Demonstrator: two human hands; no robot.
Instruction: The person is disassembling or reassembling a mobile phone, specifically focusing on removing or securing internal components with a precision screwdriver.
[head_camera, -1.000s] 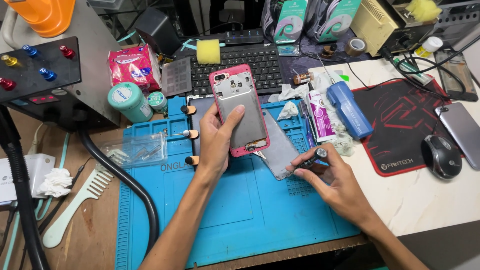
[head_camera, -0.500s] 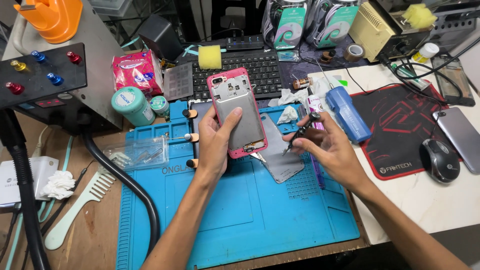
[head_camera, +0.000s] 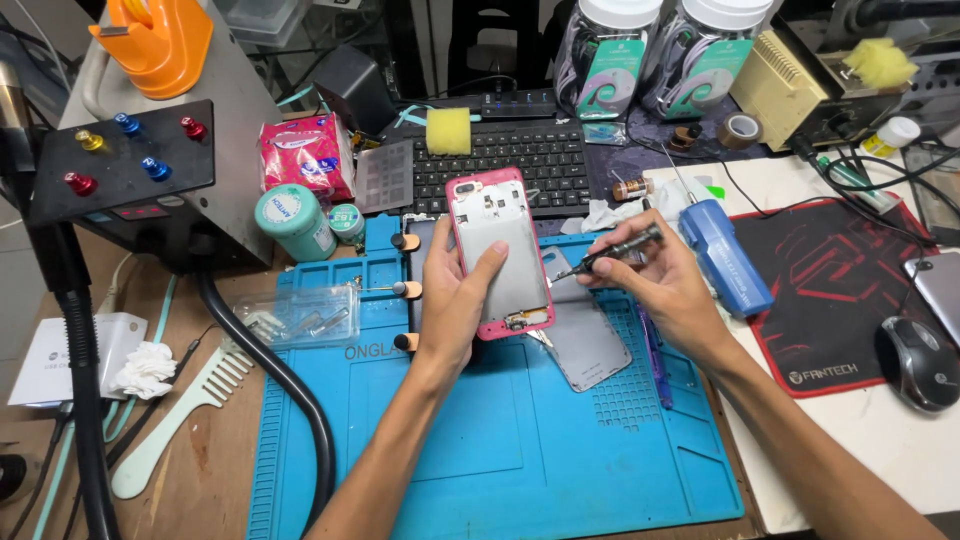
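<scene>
Left hand (head_camera: 455, 300) fingers clamped the pink phone frame (head_camera: 498, 252) by its edges (light, thin, likely flexes), right hand (head_camera: 665, 285) fingers pinched a slim screwdriver (head_camera: 610, 250).

Two jars (head_camera: 612, 45) (head_camera: 708, 45) — one keyboard (head_camera: 515, 160), one mouse (head_camera: 918, 362), one comb (head_camera: 180, 415), one phone frame (head_camera: 497, 250).

Right hand (head_camera: 665, 285) risen from mat, screwdriver (head_camera: 608, 252) (dark, slim) now at phone frame (head_camera: 498, 252)
</scene>
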